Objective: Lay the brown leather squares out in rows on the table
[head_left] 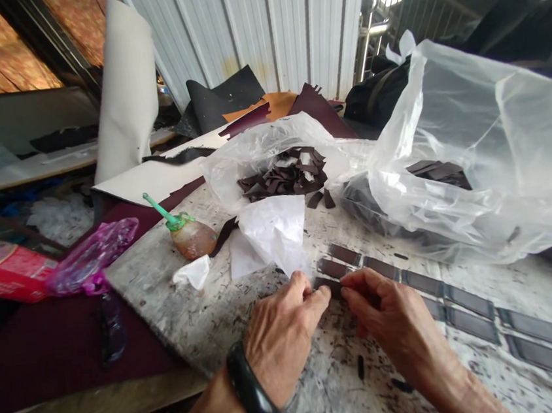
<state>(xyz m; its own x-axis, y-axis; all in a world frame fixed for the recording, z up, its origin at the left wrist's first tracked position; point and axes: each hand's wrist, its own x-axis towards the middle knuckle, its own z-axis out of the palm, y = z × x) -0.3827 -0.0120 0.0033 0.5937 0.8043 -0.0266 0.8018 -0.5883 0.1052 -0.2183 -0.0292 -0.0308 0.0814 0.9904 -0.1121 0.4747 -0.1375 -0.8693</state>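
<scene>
Between my two hands lies a small dark brown strip (330,286) at the near left end of two rows of similar dark pieces (468,301) on the stained work board (166,290). My left hand (289,327), with a dark bangle (250,390) on its wrist, has its fingers pressed together at the strip's left end. Thumb and fingertips of my right hand (390,313) pinch the strip's right end. Just beyond my left hand is crumpled white paper (273,233).
Behind the paper, an open plastic bag (259,142) holds dark scraps. A larger clear bag (486,145) stands at the right. An orange-brown bottle with green nozzle (193,236), a white scrap (193,273), a purple bag (93,252) and a red container (11,270) are leftward.
</scene>
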